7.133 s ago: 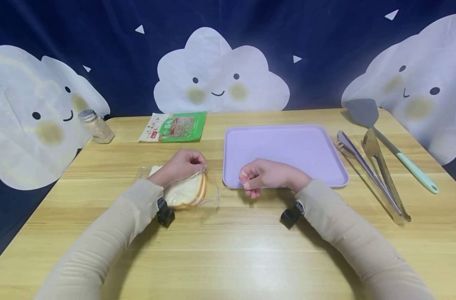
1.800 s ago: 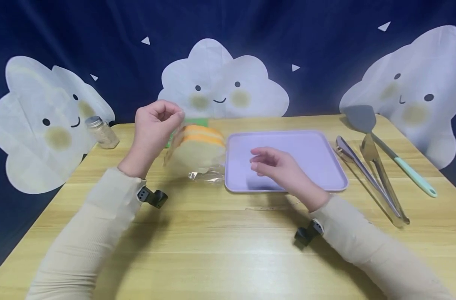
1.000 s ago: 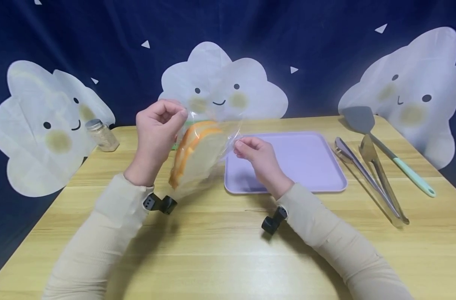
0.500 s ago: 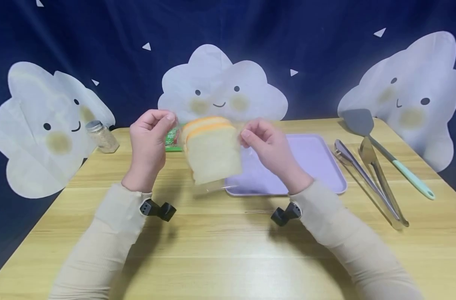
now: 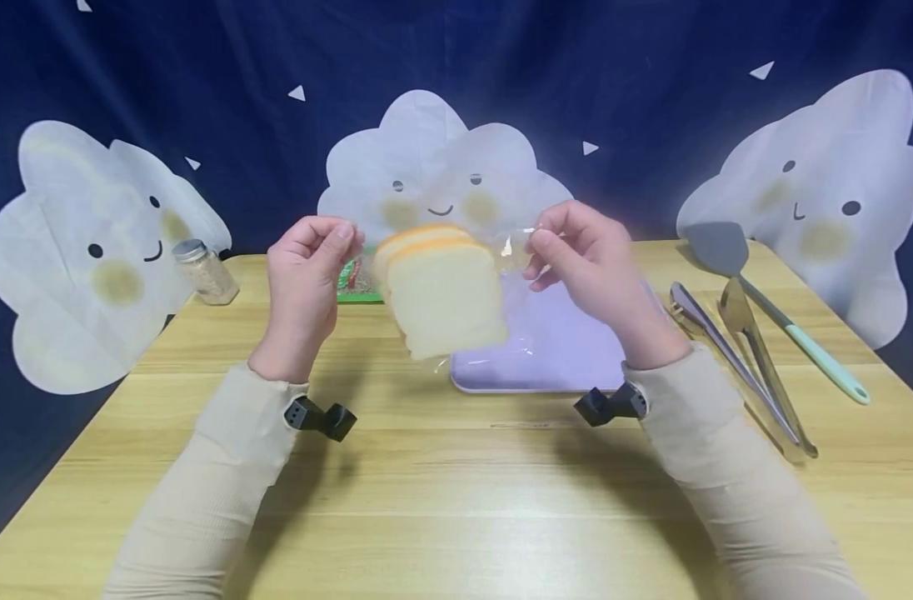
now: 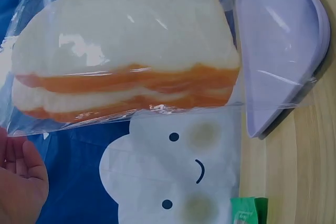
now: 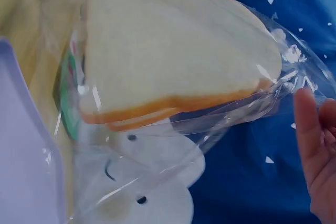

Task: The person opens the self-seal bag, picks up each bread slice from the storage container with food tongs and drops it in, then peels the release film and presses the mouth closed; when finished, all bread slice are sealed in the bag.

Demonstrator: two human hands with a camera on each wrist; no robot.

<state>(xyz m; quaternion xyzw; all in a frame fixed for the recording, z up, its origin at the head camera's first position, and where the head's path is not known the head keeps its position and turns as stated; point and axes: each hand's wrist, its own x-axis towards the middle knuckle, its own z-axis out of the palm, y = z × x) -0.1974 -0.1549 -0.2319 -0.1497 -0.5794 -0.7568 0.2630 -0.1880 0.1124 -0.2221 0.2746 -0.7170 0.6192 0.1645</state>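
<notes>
Two or so slices of white bread with orange-brown crust hang in a clear plastic bag above the table. My left hand pinches the bag's upper left edge between thumb and fingers. Opposite it, my right hand pinches the upper right edge, so the film stretches between both hands. The bread fills much of the left wrist view, creased film around it. In the right wrist view, crumpled film lies by the right fingertips. A thin tie lies on the table.
Partly behind the bag and right arm lies a purple tray. Metal tongs and a turner with a mint handle are at the right. A green packet and a lidded jar stand back left.
The bagged bread has risen from the table and turned flat side toward me. My right hand, which held the tie earlier, now pinches the bag and has moved right and up.
</notes>
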